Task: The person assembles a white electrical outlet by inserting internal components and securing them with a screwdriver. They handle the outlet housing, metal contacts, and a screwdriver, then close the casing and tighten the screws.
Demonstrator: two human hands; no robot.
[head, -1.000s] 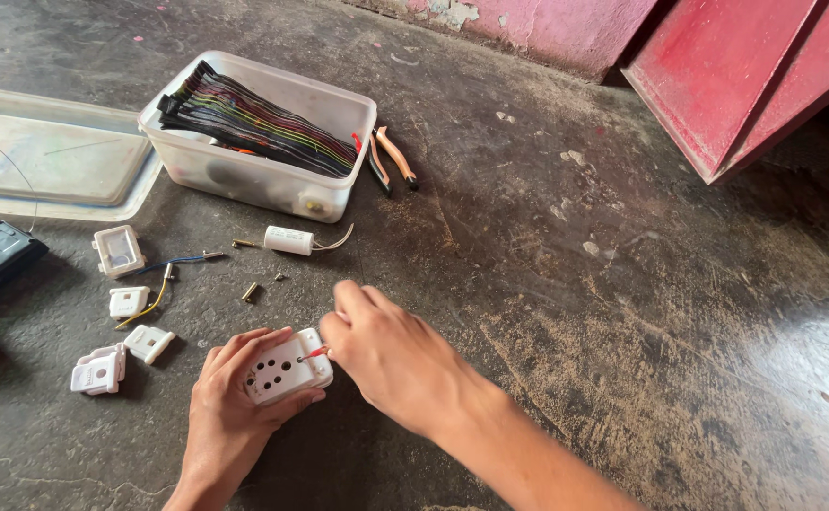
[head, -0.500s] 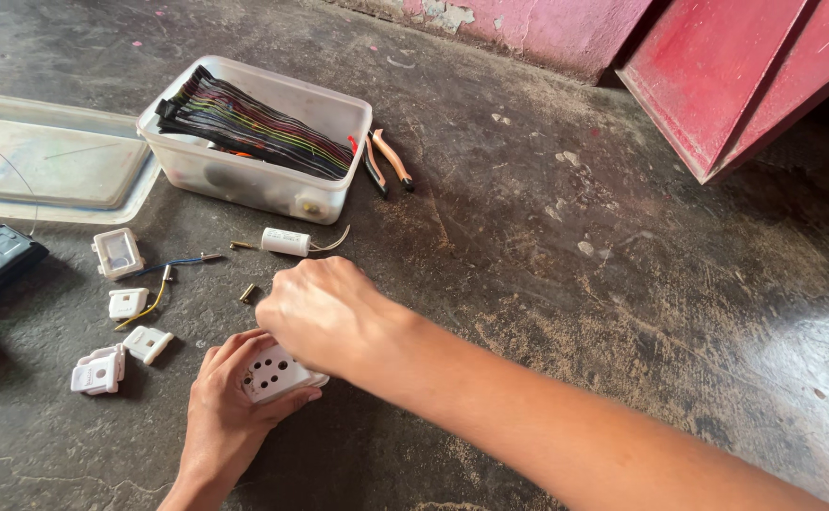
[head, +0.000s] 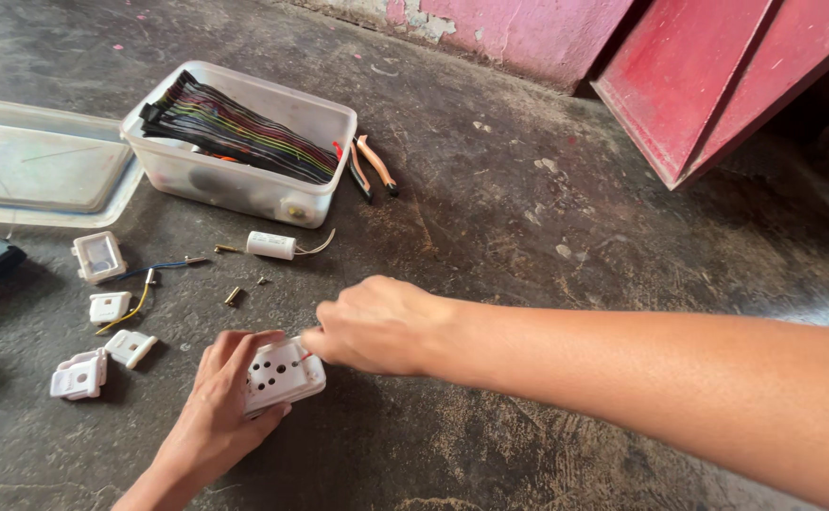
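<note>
The left hand (head: pixel 216 407) grips a white socket plate (head: pixel 282 374) dotted with holes, on the concrete floor (head: pixel 528 237). The right hand (head: pixel 376 326) reaches across, its fingertips pinched at the plate's upper edge. Just left of the left hand lie small white plastic parts (head: pixel 102 355). Beyond the right hand sit a white cylindrical capacitor (head: pixel 272 246) and, farther off, a clear plastic tub (head: pixel 235 180) of coloured wires, with pliers (head: pixel 372 166) beside it.
</note>
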